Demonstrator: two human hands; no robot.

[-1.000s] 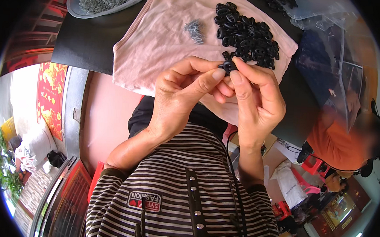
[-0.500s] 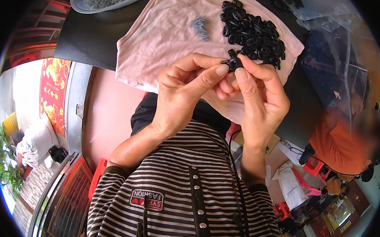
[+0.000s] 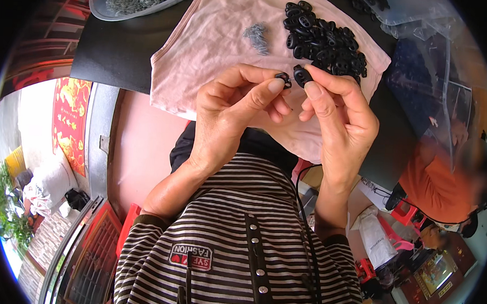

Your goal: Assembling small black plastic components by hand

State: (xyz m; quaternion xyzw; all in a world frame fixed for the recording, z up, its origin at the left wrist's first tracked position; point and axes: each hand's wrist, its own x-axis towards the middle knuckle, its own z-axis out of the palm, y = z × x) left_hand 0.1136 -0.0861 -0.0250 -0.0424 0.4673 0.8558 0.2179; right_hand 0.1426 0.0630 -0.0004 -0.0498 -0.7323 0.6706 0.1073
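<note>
Over the pink cloth, my left hand (image 3: 229,104) pinches a small black plastic cord-lock piece (image 3: 283,79) with a hole in it, between thumb and index finger. Beside it, my right hand (image 3: 339,110) grips a rounded black cord-lock body (image 3: 301,76) the same way. A narrow gap separates the two pieces; a thin metal bit seems to show there, too small to be sure. Just beyond my hands lies a heap of black cord locks (image 3: 323,40). Left of that heap sits a little pile of metal springs (image 3: 256,38).
The pink cloth (image 3: 188,55) covers part of a black table (image 3: 108,51). A clear tub (image 3: 100,4) full of springs stands at the far left. Clear plastic bags (image 3: 432,63) lie at the right, near a person in an orange sleeve (image 3: 437,181).
My hands have drawn apart slightly. The two black pieces, together half a second ago, now show a gap between them.
</note>
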